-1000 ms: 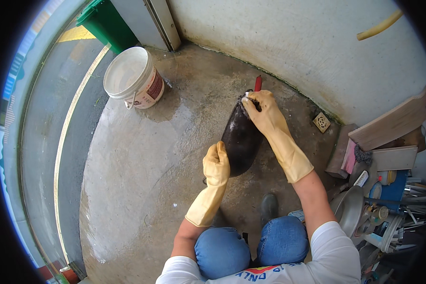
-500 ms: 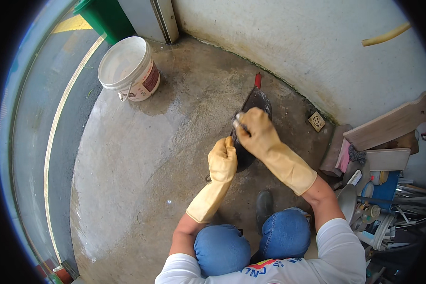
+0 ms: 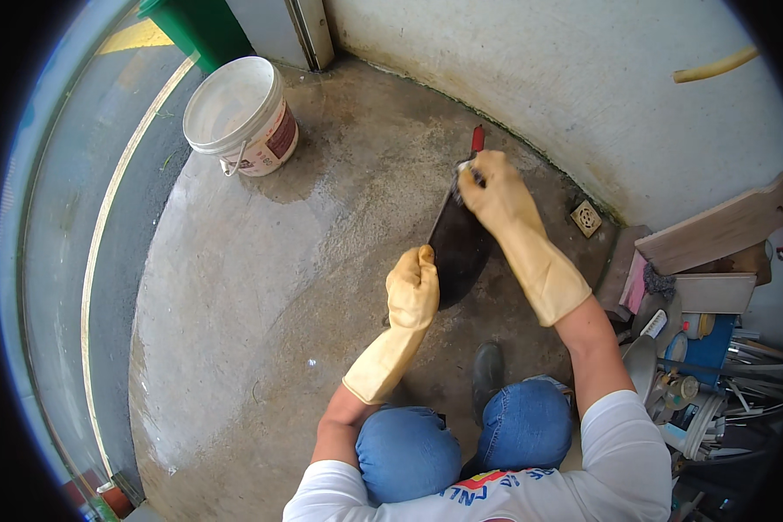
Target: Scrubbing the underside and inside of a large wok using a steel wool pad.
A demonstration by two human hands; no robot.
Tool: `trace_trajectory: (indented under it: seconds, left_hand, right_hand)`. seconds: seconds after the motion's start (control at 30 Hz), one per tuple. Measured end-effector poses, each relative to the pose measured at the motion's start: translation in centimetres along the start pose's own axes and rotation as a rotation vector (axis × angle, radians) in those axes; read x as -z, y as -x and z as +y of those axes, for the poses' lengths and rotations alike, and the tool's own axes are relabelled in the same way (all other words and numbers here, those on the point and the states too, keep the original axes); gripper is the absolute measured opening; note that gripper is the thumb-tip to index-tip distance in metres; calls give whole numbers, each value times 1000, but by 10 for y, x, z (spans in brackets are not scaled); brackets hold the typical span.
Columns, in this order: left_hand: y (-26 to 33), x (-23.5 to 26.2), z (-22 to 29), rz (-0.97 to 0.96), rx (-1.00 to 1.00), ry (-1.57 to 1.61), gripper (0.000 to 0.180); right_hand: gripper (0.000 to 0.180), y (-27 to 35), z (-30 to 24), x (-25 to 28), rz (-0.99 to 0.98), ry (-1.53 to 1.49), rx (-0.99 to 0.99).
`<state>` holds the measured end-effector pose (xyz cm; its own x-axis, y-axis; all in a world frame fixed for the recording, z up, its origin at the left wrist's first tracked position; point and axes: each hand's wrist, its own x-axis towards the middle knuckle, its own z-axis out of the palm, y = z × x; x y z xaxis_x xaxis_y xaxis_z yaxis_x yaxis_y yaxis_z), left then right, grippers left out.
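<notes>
Pan: dark, just right of the frame's centre, slanting up toward its red handle; I cannot tell how much of it rests on the floor.
Left grip: gloved in pale yellow, pinched narrow on the pan's left edge, near the middle of the frame.
Right grip: gloved to match, closed on 1 small pale item, too blurred to name, at the pan's upper end, just below the handle.
Bucket: white, upright on the floor at upper left, well apart from the pan.
Bin: green, top left, just beyond the bucket.
Drain: square, right of centre, near the foot of the wall.
Hose: yellowish, upper right, in front of the wall.
Board: wooden, leaning at the right edge, a pink cloth near its lower left end.
Brush: pale, right side, below the board.
Knees: my 2, in blue jeans, bottom centre, 1 dark boot showing just above.
</notes>
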<state>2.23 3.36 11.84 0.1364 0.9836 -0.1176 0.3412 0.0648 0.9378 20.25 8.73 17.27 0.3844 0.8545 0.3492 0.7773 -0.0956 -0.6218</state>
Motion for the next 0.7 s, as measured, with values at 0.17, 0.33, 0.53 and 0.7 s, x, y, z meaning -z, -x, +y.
trace_trajectory:
  seconds: [0.17, 0.33, 0.53, 0.7]
  left_hand:
    - [-4, 12, 2, -41, 26, -95, 30]
    - [1, -7, 8, -78, 23, -22, 29]
    - [-2, 0, 12, -101, -26, -33, 28]
    - [-6, -11, 13, -112, -17, -43, 28]
  right_hand:
    - [26, 34, -23, -4, -226, 140, 108]
    - [28, -11, 4, 19, -174, 158, -305]
    - [26, 43, -6, 12, -206, 162, 169]
    - [27, 14, 12, 14, -101, 182, -165]
